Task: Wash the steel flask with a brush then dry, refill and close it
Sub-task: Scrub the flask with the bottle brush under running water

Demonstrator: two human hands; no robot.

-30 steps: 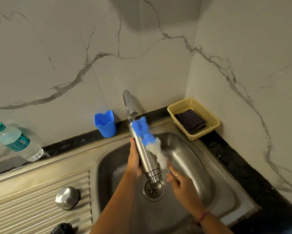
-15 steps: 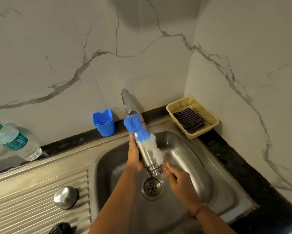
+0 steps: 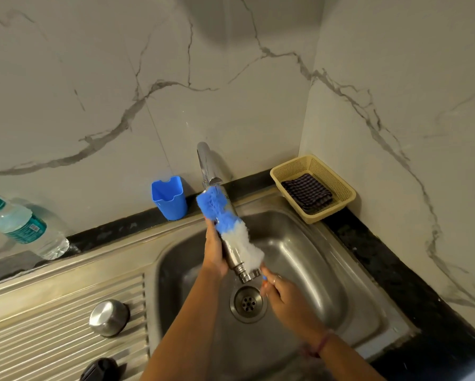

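Note:
The steel flask [image 3: 235, 255] is tilted over the sink basin [image 3: 307, 259], its open threaded mouth pointing down toward the drain. My left hand [image 3: 213, 253] grips its body from the left. A blue and white bottle brush [image 3: 232, 228] lies along the outside of the flask, its blue end up by the tap. My right hand [image 3: 281, 294] holds the brush's handle just below the flask's mouth. The steel flask cap [image 3: 109, 317] sits on the ribbed drainboard at the left.
The tap [image 3: 206, 167] rises behind the flask. A blue cup [image 3: 169, 198] stands on the ledge left of it. A water bottle [image 3: 24, 229] leans at far left. A yellow basket [image 3: 338, 185] with a dark checked cloth [image 3: 307, 192] sits at the back right corner. A dark object [image 3: 100, 369] lies at the bottom edge.
The flask and both hands have shifted a little left and up. The brush has slid up along the flask's outside toward the tap.

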